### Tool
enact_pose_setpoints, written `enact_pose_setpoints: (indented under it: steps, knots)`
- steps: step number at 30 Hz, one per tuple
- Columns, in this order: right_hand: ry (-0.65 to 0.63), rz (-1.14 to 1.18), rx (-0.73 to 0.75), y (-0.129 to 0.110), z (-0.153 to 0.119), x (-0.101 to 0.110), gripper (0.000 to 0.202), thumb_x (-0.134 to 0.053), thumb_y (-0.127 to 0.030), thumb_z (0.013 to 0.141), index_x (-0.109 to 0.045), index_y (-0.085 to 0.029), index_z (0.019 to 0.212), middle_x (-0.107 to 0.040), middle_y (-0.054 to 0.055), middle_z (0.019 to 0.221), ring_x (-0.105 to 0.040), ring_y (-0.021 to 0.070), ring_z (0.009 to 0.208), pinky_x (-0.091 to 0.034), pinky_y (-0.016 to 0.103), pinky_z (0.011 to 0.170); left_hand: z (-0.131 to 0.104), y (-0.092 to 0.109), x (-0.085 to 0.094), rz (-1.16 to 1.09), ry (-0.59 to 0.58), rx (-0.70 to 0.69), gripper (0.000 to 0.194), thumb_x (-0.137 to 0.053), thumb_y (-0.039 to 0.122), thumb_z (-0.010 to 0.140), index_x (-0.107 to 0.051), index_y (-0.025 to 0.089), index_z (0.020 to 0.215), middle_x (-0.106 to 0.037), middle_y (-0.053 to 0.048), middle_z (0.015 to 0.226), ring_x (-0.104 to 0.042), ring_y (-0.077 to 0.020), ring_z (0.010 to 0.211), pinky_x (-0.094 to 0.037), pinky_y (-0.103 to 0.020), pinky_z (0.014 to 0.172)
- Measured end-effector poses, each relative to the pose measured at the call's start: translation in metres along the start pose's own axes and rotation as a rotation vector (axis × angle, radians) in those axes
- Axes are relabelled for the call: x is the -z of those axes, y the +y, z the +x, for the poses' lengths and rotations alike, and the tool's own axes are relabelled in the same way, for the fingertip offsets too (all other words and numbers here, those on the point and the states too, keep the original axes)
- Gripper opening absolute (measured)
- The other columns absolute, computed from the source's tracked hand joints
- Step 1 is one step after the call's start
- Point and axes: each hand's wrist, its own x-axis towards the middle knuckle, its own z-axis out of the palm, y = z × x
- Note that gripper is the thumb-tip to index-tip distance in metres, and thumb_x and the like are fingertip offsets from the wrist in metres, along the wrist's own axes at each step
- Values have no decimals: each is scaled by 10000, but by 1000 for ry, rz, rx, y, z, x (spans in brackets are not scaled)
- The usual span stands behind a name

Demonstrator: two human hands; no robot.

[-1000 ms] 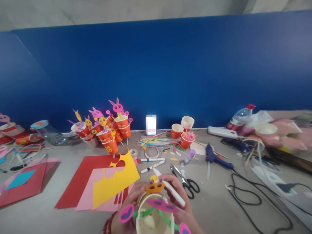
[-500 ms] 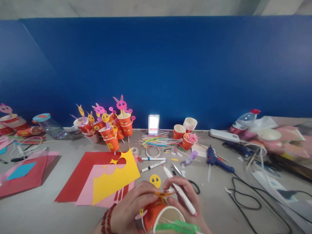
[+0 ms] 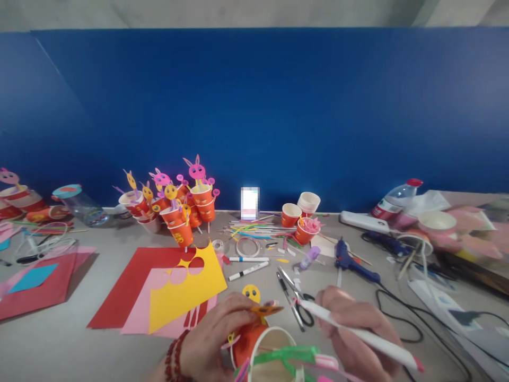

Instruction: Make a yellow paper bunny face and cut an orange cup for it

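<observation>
At the bottom centre, my left hand [image 3: 212, 337], with a red bead bracelet at the wrist, is wrapped round an orange paper cup [image 3: 248, 345]. Its fingertips touch an orange paper piece [image 3: 267, 309] at the cup's side. Green and pink strips [image 3: 284, 356] stick out of the cup's mouth. To the right, my right hand [image 3: 353, 331] grips a white marker [image 3: 360, 333], its pink tip pointing left, apart from the cup. A yellow smiley disc [image 3: 251, 293] shows just beyond my left hand. Scissors [image 3: 296, 292] and a black-and-silver pen [image 3: 290, 301] lie beyond the cup.
Red, pink and yellow sheets [image 3: 186, 289] lie at left, with decorated cups [image 3: 178, 233] behind. Two markers [image 3: 248, 270] and pipe cleaners [image 3: 254, 228] are at centre. A blue glue gun [image 3: 353, 265] with a black cable, a bottle [image 3: 397, 199] and a power strip [image 3: 445, 307] are at right.
My right hand has moved right, away from the cup and orange paper piece, with the marker turned to a flatter angle. The scissors and pen show more fully. My left hand stays on the cup.
</observation>
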Motion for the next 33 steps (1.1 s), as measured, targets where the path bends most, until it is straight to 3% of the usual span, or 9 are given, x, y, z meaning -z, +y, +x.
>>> enact_pose_setpoints:
  steps: [3,7,9,11,14,18,22,28,33]
  knots:
    - [2,40,15,-2,9,3,94,-609,-296,936,-691,-255,957,-626,5,593,-547,179,507,-450,335,493,2,2,2,25,-33,-1,895,-604,718,808,-328,177,1466,-569,-205,1287,-559,-331,1225,-450,-452,1052]
    - [202,27,32,-7,22,5,89,-636,-300,907,-700,-244,882,-555,-4,528,-508,182,487,-434,350,492,4,4,3,17,-56,2,921,-601,736,796,-319,179,1474,-573,-208,1280,-565,-333,1206,-459,-460,1035]
    - [241,4,28,-12,27,7,94,-640,-304,900,-707,-243,875,-556,3,520,-512,190,496,-439,362,504,3,3,2,13,-54,7,933,-601,744,789,-326,169,1470,-567,-212,1283,-558,-332,1211,-461,-453,1034]
    - [132,-25,32,-18,32,9,111,-624,-305,912,-714,-246,939,-623,23,571,-559,207,536,-467,377,525,3,2,0,16,-62,10,946,-612,747,777,-329,165,1467,-561,-213,1293,-549,-336,1223,-455,-454,1044]
    - [-165,-108,74,-25,40,9,174,-579,-264,940,-705,-255,1060,-722,47,702,-634,227,621,-535,433,621,3,2,0,12,-78,6,957,-644,732,763,-321,172,1469,-550,-212,1318,-541,-348,1237,-448,-473,1052]
    - [-459,-108,93,-27,61,5,181,-624,-201,902,-719,-263,1042,-740,21,735,-649,195,626,-566,454,730,9,6,5,3,-103,15,861,-644,653,819,-334,167,1459,-556,-212,1314,-544,-339,1236,-457,-464,1042]
    - [-578,11,3,-17,84,5,244,-674,-117,835,-719,-281,1009,-717,-3,747,-668,193,701,-574,441,753,20,10,19,-26,-177,-5,824,-651,633,828,-358,172,1445,-582,-209,1280,-561,-332,1216,-471,-457,1023]
    - [-692,49,-189,-14,94,2,67,-619,-232,894,-674,-231,932,-673,28,788,-647,199,753,-548,382,669,43,21,46,-38,-322,-51,782,-678,581,831,-380,166,1423,-604,-191,1240,-602,-306,1153,-508,-404,978]
    - [-803,-94,-140,-21,83,-19,113,-553,-258,875,-610,-193,803,-683,49,747,-601,166,652,-462,298,585,62,27,62,-22,-473,-55,700,-641,607,835,-453,154,1335,-633,-196,1180,-640,-318,1074,-533,-399,908]
